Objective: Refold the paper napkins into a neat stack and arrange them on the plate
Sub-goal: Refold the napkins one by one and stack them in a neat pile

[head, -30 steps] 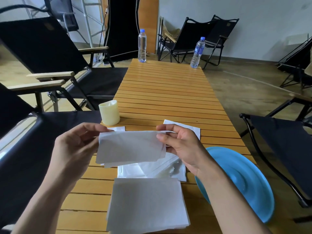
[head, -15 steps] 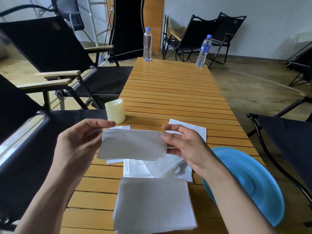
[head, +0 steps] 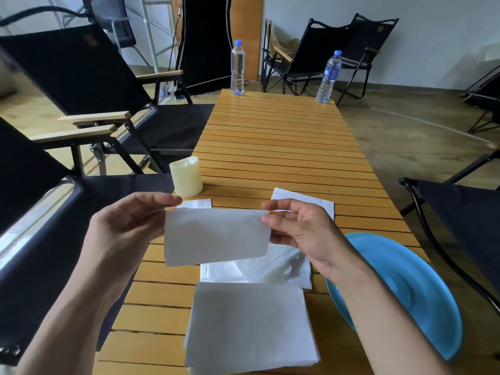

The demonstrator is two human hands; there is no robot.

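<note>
Folded napkin (head: 216, 236) now pulled straighter between both hands.
Fingers (head: 161, 198) of the left hand (head: 127, 226) and right hand (head: 303, 234) pinch its top corners above the worktop's (head: 276, 147) near edge; napkin stack (head: 249, 326) lies below, blue plate (head: 422, 307) at right edge.
</note>
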